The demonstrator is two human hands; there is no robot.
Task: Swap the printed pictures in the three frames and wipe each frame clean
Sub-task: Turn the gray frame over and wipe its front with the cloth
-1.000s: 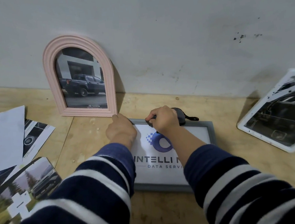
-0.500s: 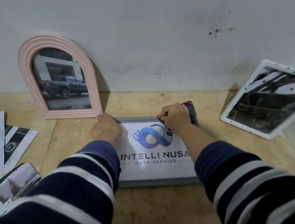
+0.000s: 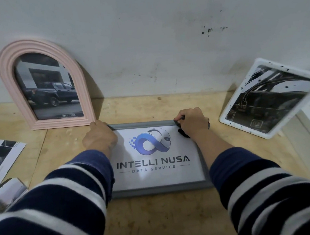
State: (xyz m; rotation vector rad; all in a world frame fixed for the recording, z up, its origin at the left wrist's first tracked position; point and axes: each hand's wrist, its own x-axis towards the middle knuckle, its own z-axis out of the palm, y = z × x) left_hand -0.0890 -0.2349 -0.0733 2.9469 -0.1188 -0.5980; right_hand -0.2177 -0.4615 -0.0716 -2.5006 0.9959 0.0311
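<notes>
Grey frame (image 3: 161, 188) lies flat on the wooden surface (image 3: 158, 219) between both hands, logo print (image 3: 153, 154) inside. Left hand (image 3: 99, 138) curls over its far left corner. Right hand (image 3: 191, 122) is clenched round a dark cloth (image 3: 183, 133) on the far right corner. Pink arched frame (image 3: 42, 85) leans on the wall beyond the left hand; white frame (image 3: 267, 99) is tilted beside the right hand. Loose prints (image 3: 3, 157) lie left of the left arm.

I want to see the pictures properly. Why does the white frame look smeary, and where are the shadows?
Head view: the white frame is smeared at its right edge, which looks like motion blur; the pink frame casts a soft shadow rightward on the wall; both hands shade the grey frame, whose logo stays sharp.
</notes>
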